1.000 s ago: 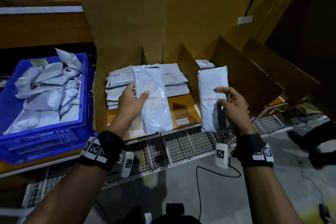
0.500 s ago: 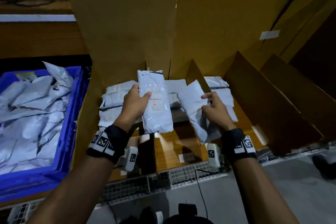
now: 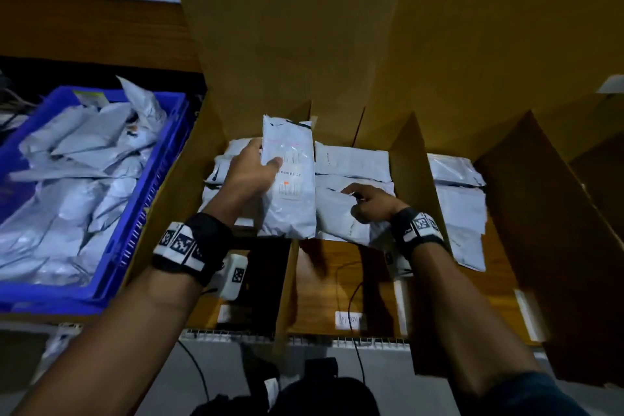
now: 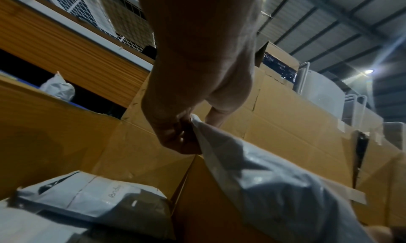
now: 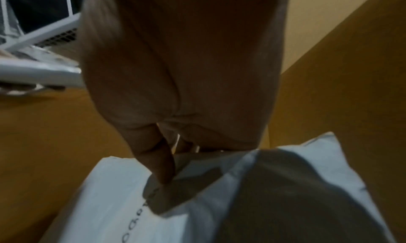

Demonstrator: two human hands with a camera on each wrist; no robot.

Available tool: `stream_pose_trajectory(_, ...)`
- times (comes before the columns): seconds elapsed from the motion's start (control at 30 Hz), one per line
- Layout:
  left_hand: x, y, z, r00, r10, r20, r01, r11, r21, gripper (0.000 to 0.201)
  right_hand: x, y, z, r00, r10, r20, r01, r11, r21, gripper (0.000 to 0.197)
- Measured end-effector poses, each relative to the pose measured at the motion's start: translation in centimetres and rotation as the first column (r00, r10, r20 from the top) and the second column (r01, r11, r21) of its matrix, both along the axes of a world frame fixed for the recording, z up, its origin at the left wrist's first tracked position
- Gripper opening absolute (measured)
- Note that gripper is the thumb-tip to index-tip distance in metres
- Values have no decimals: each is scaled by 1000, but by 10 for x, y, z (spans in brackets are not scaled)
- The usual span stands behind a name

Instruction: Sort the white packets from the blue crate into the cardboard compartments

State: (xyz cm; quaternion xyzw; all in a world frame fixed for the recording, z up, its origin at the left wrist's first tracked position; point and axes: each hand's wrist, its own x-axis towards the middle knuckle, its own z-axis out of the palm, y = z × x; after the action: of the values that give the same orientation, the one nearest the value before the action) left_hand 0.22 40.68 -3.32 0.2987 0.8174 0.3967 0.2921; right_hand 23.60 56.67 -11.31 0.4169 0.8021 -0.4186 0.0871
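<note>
Cardboard compartments [image 3: 415, 159] fill the middle and right of my head view; the tall back wall runs off the top of frame, and the rightmost bays fall into shadow where I cannot read their contents. Blue crate [image 3: 145, 199] sits to the left, its near and left edges cut off, heaped with white packets [image 3: 77, 172] in no order.

Stacked packets [image 3: 354, 159] lie in the compartment ahead of me; more lie in the next bay to the right [image 3: 459, 199], partly hidden by the divider. My forearms cover the front of the wooden shelf.

Left hand [image 3: 251, 176]: grip clamped on an upright packet [image 3: 290, 179], thumb on its printed face, fingers behind and out of sight. Packet is held over the stack, clear of it. Handwriting on it is too blurred to read with confidence. Left wrist view shows fingers pinching the packet's edge [image 4: 263, 177].

Right hand [image 3: 369, 204]: rests on a packet [image 3: 337, 219] lying at the front of the same compartment. Right wrist view is blurred; a finger [image 5: 160, 163] presses into the plastic [image 5: 123, 203]. I cannot tell whether this grip is clamped or merely pressing.
</note>
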Motion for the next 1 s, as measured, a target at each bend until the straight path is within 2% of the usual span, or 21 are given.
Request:
stream_pose_trajectory(0.07, 2, 0, -1, 1000, 6, -10, -7, 1000, -13, 49, -7, 10, -12, 995, 90, 33, -90, 996, -12, 56)
stream_pose_trajectory(0.17, 5, -1, 0, 1000, 4, -5, -4, 1000, -28, 48, -14, 18, -32, 991, 122, 57, -125, 991, 47, 59)
stream_pose_trajectory(0.23, 6, -1, -1, 1000, 8, -12, -8, 999, -31, 46, -14, 12, -39, 996, 81, 40, -88, 974, 207, 58)
stream_pose_trajectory(0.33, 8, -1, -3, 999, 9, -43, -10, 1000, -16, 46, -2, -12, -50, 997, 8, -80, 34, 862, 505, 42)
stream_pose_trajectory(0.37, 8, -1, -3, 999, 9, -43, -9, 1000, -16, 46, 2, -24, -58, 995, 16, -101, 43, 829, 558, 40)
stream_pose_trajectory(0.43, 9, -1, -3, 999, 6, -33, -6, 1000, -20, 46, 7, -46, -73, 998, 66, -17, -42, 795, 605, 53)
stream_pose_trajectory(0.5, 10, -1, -3, 999, -4, -45, 3, 1000, -20, 46, 11, -64, -88, 989, 105, 108, -148, 805, 575, 66)
stream_pose_trajectory(0.6, 11, -2, -4, 998, -13, -67, 12, 1000, -18, 46, 14, -73, -109, 967, 151, 204, -239, 812, 533, 88)
stream_pose_trajectory(0.63, 12, -3, -4, 997, -16, -69, 15, 1000, -24, 45, 16, -75, -113, 963, 158, 220, -254, 806, 534, 88)
stream_pose_trajectory(0.73, 15, -5, -5, 997, -31, -73, 27, 999, -42, 47, 21, -72, -121, 956, 169, 238, -273, 806, 525, 70)
stream_pose_trajectory(0.9, 19, -9, -2, 997, -36, -62, 34, 999, -37, 50, 19, -63, -108, 951, 218, 219, -296, 845, 446, 64)
stream_pose_trajectory(0.97, 20, -11, 1, 999, -30, -39, 29, 999, -14, 49, 17, -60, -98, 969, 196, 148, -240, 883, 402, 61)
stream_pose_trajectory(1.0, 20, -12, 3, 999, -23, -24, 23, 1000, 2, 48, 15, -59, -90, 985, 162, 56, -171, 899, 404, 58)
